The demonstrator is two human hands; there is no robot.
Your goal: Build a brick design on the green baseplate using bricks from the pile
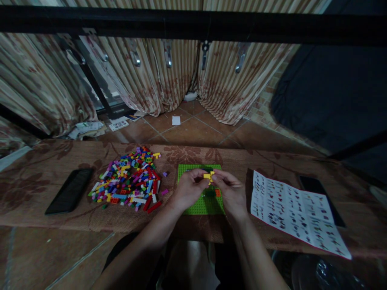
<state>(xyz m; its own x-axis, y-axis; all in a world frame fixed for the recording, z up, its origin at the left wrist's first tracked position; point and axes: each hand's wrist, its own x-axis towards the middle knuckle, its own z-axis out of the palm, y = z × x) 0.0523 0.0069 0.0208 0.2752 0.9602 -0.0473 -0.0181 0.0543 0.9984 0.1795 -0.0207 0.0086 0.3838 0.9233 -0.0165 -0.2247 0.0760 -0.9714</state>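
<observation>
Small yellow plastic brick piece [208,176] sits between the fingertips of the left hand [191,187] and the right hand [230,192], both pinching it above a green studded baseplate [190,208] on the brown cloth-covered desk [238,160].

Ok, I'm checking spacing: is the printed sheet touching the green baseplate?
Apart. The head view shows brown cloth between the printed sheet and the green baseplate; the right hand covers part of that gap.
</observation>
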